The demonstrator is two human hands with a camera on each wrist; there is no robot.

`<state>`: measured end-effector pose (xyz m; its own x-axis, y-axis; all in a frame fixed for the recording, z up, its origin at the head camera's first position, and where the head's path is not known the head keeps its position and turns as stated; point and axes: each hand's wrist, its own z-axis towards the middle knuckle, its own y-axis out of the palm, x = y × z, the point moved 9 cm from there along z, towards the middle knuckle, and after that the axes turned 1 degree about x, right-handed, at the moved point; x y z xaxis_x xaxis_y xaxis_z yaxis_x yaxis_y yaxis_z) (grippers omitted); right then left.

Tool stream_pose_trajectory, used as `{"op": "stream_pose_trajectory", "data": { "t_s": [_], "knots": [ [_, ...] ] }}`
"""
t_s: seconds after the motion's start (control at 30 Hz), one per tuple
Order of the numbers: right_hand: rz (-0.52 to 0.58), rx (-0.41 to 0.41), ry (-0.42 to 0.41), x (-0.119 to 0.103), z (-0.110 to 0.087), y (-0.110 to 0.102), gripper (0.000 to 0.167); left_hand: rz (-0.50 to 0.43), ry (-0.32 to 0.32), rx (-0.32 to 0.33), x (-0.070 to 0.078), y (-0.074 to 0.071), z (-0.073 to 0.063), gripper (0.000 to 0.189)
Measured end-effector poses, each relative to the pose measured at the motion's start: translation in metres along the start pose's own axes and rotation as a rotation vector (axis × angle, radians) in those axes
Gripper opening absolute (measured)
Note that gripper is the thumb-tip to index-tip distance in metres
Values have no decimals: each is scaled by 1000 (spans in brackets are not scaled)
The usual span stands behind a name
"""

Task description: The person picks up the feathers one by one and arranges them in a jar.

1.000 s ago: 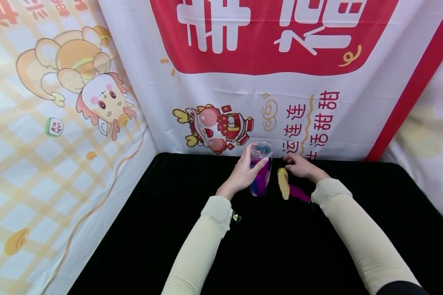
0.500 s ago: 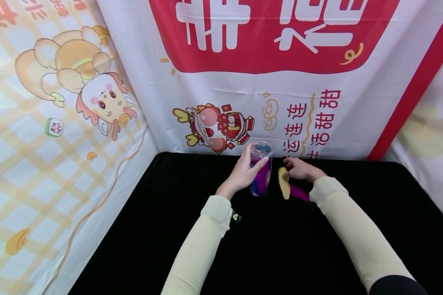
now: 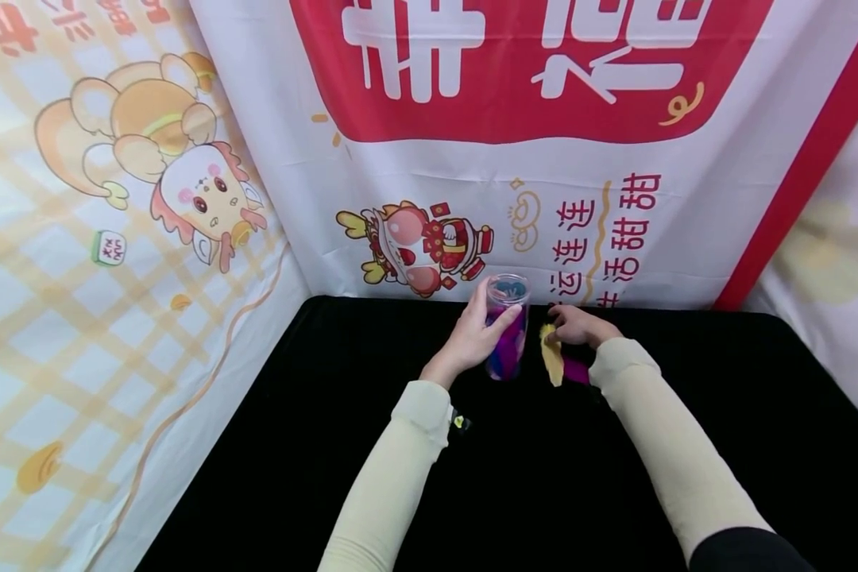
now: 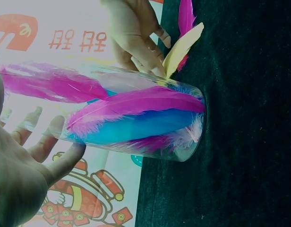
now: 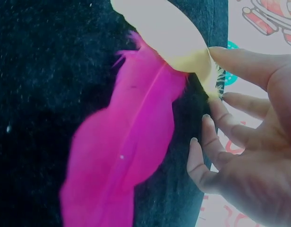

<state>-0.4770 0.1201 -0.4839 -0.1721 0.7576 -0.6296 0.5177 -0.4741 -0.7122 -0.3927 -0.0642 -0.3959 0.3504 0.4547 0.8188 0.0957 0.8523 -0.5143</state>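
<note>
My left hand [image 3: 469,334] grips a clear, tall jar [image 3: 509,291] near the back of the black table. Magenta, blue and pale feathers fill it, and the left wrist view shows a magenta feather [image 4: 136,106] and a blue feather [image 4: 141,126] through its wall. Just right of the jar, my right hand [image 3: 581,326] pinches the fluffy end of a yellow feather [image 3: 554,367] between thumb and index finger. In the right wrist view its other fingers are loosely bent. Under the yellow feather, magenta feathers [image 5: 122,142] lie on the table, partly hidden by the right sleeve in the head view.
Black cloth covers the table [image 3: 529,492]. A white and red printed banner [image 3: 415,175] hangs right behind its back edge, close to both hands. On the left stands a patterned cloth wall [image 3: 136,318]. A small dark object with a yellow mark [image 3: 461,422] shows at the left wrist.
My right hand has come slightly left and down onto the yellow feather's end and now pinches it. The right sleeve covers more of the magenta feathers. The left hand and jar stay put.
</note>
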Motion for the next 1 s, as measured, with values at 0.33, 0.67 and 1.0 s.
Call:
{"op": "stream_pose_trajectory", "data": {
  "t_s": [0.33, 0.67, 1.0],
  "knots": [
    [22, 27, -3, 0, 4, -3, 61, -3, -12, -2, 0, -1, 0, 80],
    [55, 54, -34, 0, -1, -6, 59, -7, -17, -1, -1, -2, -1, 82],
    [72, 114, -34, -1, -11, -4, 57, 5, -13, -4, -1, 0, -2, 81]
  ]
}}
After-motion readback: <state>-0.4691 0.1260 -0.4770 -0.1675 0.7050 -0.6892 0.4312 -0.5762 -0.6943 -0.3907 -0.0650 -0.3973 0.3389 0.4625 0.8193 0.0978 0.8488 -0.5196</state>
